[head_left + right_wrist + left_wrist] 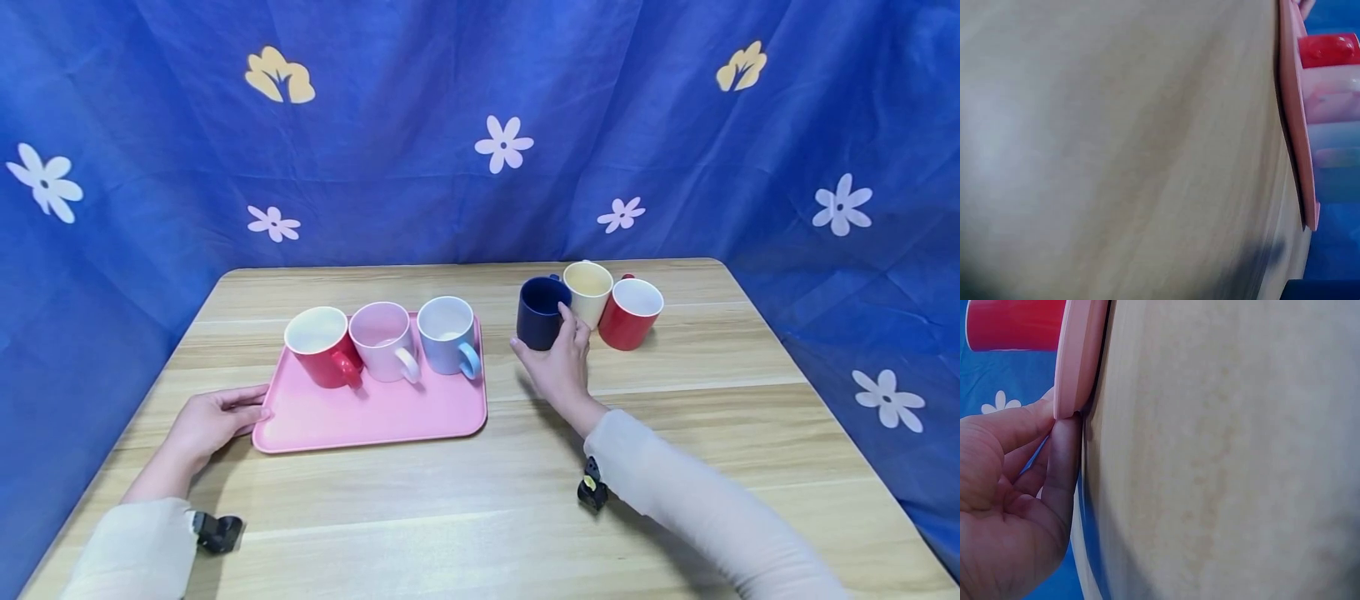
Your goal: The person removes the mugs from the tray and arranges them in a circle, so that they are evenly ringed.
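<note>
A pink tray [375, 421] lies left of centre on the table. My left hand [217, 427] pinches its left edge, thumb on top and fingers under the rim, as the left wrist view [1019, 481] shows close up. Along the tray's back half stand a red mug [322, 354], a pink mug [384, 346] and a light blue mug [447, 337], handles turned to the front right. To the right of the tray, my right hand [558, 362] grips a navy mug [536, 325] between thumb and fingers. Only a sliver of this navy mug [1322, 289] shows in the right wrist view.
Beside the navy mug stand a cream mug [588, 292] and a second red mug [630, 317] with a white inside, close together near the table's back edge. The wooden table [420, 517] is bordered by a blue flowered curtain [420, 208] behind and at both sides.
</note>
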`<state>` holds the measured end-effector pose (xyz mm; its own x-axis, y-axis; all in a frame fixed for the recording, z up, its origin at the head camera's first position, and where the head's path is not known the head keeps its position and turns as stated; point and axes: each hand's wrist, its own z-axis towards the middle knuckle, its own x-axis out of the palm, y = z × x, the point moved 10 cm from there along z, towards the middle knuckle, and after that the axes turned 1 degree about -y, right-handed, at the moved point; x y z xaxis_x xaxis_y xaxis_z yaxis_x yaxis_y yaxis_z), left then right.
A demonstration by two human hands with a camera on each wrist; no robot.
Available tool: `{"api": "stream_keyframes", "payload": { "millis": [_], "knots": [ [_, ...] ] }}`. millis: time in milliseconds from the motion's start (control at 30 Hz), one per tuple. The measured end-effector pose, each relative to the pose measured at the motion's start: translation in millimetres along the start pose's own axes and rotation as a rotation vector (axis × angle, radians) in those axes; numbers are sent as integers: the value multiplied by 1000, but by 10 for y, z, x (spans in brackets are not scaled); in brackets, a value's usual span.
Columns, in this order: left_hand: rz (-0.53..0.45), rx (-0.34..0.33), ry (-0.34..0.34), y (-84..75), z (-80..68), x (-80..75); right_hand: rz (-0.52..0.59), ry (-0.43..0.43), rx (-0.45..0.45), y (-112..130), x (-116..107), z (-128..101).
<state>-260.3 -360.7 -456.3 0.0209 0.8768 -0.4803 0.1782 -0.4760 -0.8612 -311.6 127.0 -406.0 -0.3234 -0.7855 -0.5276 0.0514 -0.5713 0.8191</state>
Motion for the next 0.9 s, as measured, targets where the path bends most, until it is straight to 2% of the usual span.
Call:
{"api": "stream_keyframes", "payload": {
  "millis": [300, 500, 900],
  "knots": [
    [10, -1, -3, 0, -8, -4, -31, 103, -38, 81, 98, -144],
    [30, 0, -1, -21, -12, 8, -44, 198, -79, 171, 203, -192],
    [44, 16, -10, -19, -8, -4, -137, 407, -161, 377, 433, -225]
  ]
}}
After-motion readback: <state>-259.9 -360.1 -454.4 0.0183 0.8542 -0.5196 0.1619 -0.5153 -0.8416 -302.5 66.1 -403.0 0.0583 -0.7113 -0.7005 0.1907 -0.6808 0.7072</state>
